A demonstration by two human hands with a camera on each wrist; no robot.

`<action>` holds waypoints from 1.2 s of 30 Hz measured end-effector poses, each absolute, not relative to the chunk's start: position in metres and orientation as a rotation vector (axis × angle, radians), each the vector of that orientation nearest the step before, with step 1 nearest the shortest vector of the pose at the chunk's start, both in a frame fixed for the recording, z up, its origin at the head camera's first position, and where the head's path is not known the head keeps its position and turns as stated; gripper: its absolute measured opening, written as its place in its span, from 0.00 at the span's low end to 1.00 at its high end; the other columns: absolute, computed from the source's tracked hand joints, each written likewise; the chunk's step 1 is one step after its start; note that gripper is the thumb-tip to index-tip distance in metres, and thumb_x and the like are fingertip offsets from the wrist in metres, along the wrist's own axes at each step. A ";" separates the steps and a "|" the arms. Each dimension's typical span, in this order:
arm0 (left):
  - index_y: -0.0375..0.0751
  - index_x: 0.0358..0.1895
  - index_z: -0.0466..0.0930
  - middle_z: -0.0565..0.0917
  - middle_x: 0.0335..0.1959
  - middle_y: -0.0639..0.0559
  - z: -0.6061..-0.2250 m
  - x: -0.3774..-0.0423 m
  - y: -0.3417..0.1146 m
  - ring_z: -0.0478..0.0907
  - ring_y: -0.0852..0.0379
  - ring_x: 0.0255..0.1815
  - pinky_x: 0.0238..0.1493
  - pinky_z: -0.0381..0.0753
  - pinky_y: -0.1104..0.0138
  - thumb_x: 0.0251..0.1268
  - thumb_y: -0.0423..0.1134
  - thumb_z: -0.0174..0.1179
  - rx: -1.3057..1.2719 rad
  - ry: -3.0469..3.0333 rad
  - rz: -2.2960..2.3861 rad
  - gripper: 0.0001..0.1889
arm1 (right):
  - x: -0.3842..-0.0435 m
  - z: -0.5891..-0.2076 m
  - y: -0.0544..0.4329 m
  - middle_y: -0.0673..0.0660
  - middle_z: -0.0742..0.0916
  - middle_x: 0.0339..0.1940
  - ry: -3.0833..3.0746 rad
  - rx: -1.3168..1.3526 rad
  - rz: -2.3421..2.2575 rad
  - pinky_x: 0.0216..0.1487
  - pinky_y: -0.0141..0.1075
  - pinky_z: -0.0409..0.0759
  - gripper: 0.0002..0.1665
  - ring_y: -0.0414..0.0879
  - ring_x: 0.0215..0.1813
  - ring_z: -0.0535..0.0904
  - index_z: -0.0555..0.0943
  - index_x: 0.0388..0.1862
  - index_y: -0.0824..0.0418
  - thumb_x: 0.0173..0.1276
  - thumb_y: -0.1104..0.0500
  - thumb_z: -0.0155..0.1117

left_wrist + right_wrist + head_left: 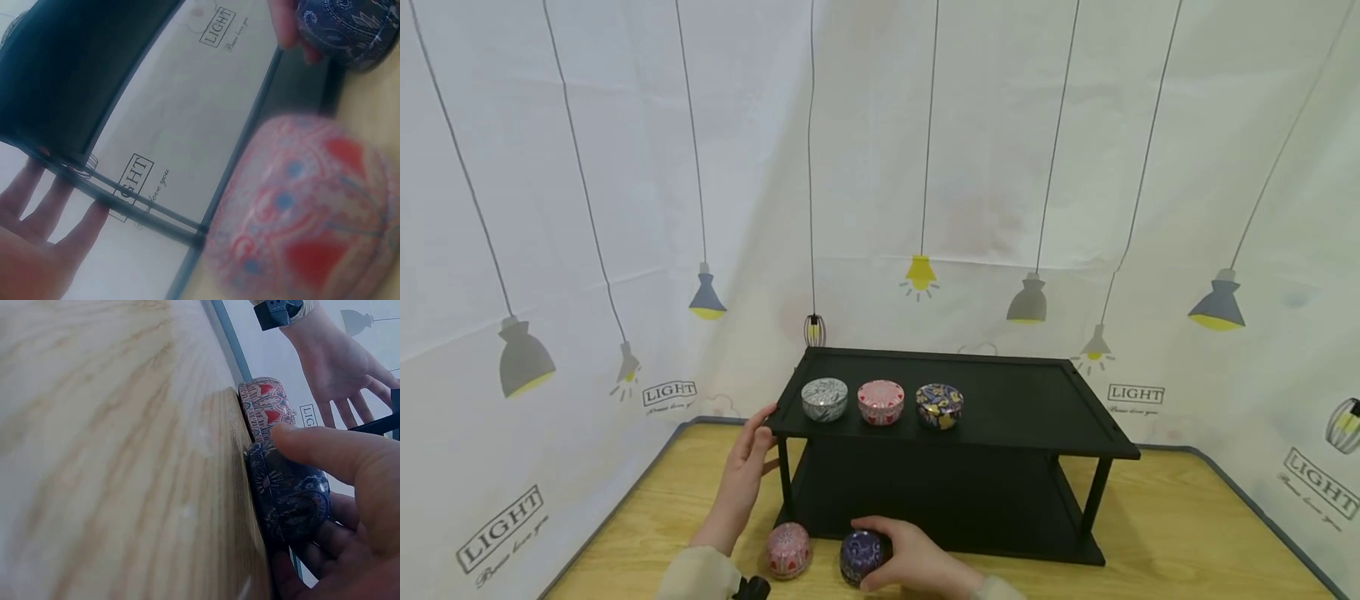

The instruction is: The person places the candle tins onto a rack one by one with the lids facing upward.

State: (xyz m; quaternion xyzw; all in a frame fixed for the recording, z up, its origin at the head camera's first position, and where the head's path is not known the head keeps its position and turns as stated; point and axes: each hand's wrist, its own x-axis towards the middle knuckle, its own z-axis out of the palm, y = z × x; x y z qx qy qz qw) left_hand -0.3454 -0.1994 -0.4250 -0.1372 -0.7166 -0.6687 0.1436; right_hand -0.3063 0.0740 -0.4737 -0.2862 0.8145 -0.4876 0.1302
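My right hand [917, 560] grips a round dark blue patterned tin [862, 557] at the front of the black two-tier shelf [1015, 408]. In the right wrist view the thumb lies over the blue tin [290, 494], with fingers curled at its far side, low by the wooden table. To its left sits a pink tin [788, 550] with red hearts, large in the left wrist view. My left hand [747, 467] touches the left edge of the upper tier, its fingers fairly straight and spread, as the left wrist view also shows.
On the upper tier stand a grey-white leaf-patterned tin [824, 400], a pink heart-patterned tin [881, 402] and a navy tin with yellow flowers [939, 407], in a row. Thin posts [1096, 497] hold up the tier. A printed lamp curtain [880, 183] surrounds the wooden table [1180, 525].
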 end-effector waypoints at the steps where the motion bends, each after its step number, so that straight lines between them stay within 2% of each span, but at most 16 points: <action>1: 0.50 0.73 0.59 0.58 0.72 0.40 -0.425 -0.345 -0.199 0.61 0.40 0.66 0.60 0.65 0.39 0.80 0.50 0.38 -0.397 -2.067 -1.930 0.24 | -0.306 -0.474 0.074 0.53 0.80 0.59 2.377 -0.826 -1.412 0.54 0.40 0.75 0.39 0.47 0.55 0.77 0.77 0.64 0.55 0.50 0.60 0.78; 14: 0.51 0.73 0.59 0.58 0.73 0.41 -0.427 -0.348 -0.198 0.60 0.40 0.67 0.61 0.65 0.39 0.80 0.51 0.38 -0.398 -2.071 -1.947 0.24 | -0.306 -0.477 0.072 0.50 0.82 0.53 2.418 -0.766 -1.430 0.49 0.39 0.77 0.36 0.43 0.48 0.79 0.80 0.59 0.54 0.47 0.61 0.79; 36: 0.51 0.73 0.59 0.57 0.74 0.42 -0.426 -0.348 -0.201 0.61 0.40 0.66 0.60 0.66 0.39 0.80 0.50 0.39 -0.397 -2.065 -1.938 0.24 | -0.303 -0.468 0.077 0.49 0.83 0.53 2.426 -0.793 -1.446 0.50 0.37 0.77 0.34 0.41 0.49 0.78 0.81 0.57 0.55 0.49 0.57 0.80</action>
